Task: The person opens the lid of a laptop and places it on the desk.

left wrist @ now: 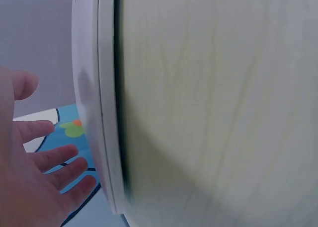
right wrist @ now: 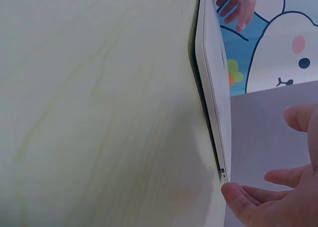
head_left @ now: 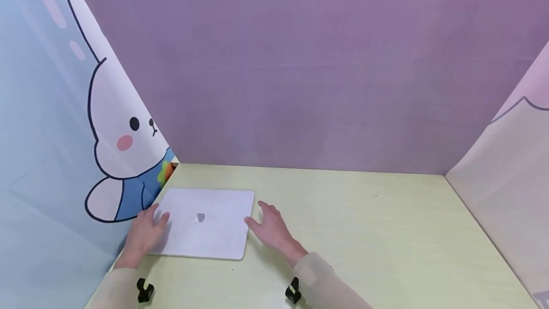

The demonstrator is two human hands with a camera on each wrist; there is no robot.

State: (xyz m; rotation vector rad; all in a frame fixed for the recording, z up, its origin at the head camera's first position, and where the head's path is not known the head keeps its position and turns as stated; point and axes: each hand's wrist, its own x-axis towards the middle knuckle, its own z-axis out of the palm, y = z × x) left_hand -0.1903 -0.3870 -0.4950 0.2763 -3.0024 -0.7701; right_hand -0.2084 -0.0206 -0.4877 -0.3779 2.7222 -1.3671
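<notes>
Laptop (head_left: 218, 240) lying closed on the left of the table (head_left: 377, 237)

At the far left, a blue curtain (head_left: 43, 232) printed with a white rabbit (head_left: 113, 151) is bordering the table. Beside it, the left hand (head_left: 143, 235) is hovering at the laptop's left side, its fingers spreading loosely and pinching nothing; whether it is touching the edge, I cannot tell. A small black piece (head_left: 145, 291) is sitting by that sleeve.

Between the hands the laptop is resting lid up, a grey logo (head_left: 200, 217) showing on it. At its right edge the right hand (head_left: 272, 228) is standing with thumb and fingers well apart, gripping nothing; again, contact is not showing clearly. Another black piece (head_left: 293, 291) is lying near the right sleeve. Farther right, bare table is running to a pale curtain (head_left: 493, 204).

The step in hand is seemingly one of framing the laptop from both sides. Judging by this, the next move is calling for the fingertips to close evenly on both side edges, keeping the thin body level.
</notes>
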